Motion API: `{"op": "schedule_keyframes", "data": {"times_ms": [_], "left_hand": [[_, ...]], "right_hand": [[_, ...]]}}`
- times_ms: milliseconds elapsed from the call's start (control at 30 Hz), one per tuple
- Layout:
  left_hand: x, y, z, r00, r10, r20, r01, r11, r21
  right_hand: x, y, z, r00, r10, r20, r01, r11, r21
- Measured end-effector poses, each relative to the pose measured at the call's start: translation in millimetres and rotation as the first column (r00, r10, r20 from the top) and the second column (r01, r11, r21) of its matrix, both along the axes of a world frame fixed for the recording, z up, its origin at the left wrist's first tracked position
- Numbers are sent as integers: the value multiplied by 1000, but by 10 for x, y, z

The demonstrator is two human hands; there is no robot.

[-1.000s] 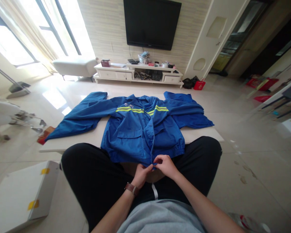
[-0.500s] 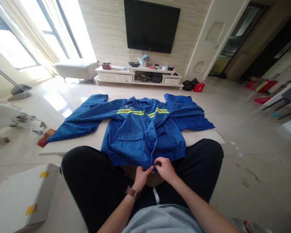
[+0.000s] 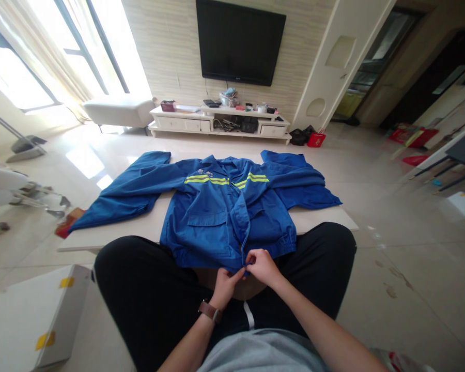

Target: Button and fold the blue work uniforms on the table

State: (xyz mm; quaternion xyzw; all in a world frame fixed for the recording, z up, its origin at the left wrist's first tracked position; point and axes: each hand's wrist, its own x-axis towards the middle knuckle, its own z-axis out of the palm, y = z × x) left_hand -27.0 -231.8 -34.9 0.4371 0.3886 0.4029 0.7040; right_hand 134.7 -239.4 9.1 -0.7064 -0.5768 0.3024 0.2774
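Observation:
A blue work jacket (image 3: 205, 206) with yellow-green stripes across the chest lies spread out, front up, its sleeves reaching to both sides. Its near hem hangs over the front edge of a low white table (image 3: 318, 219). At the bottom of the front opening, my left hand (image 3: 225, 285) pinches the hem from the left, a brown-strapped watch on its wrist. My right hand (image 3: 262, 266) grips the same corner from the right, fingertips close to the left thumb. The fingers hide the small part of the jacket between them.
My knees in black trousers flank the hem. A white box (image 3: 31, 315) with yellow tape is on the floor at the left. Beyond the table are a white TV cabinet (image 3: 178, 123), a wall-mounted television (image 3: 240, 41) and a pale bench (image 3: 118, 111). A red bag (image 3: 316, 139) stands beside the cabinet.
The view has shifted slightly. Both hands keep their hold at the hem corner, with only a tiny shift of the fingers; the jacket lies as before.

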Motion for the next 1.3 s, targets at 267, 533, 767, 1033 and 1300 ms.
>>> {"op": "schedule_keyframes", "data": {"times_ms": [267,533,767,1033,1300], "left_hand": [[26,-17,-13,997,72,5,-72,996,-60],[82,-44,-147,957,230,177,-178,948,-265],[117,-49,-199,953,270,139,-218,927,-305],[155,-31,-239,966,240,98,-208,942,-262],[142,9,-325,976,217,-25,-218,954,-207]], "right_hand": [[-31,-72,-133,990,-23,-138,34,996,78],[23,-94,-139,963,-8,-269,20,999,39],[37,-86,-197,950,95,-299,-86,995,44],[51,-54,-164,963,80,-258,-72,997,41],[18,-37,-199,986,78,-147,-58,989,137]]}}
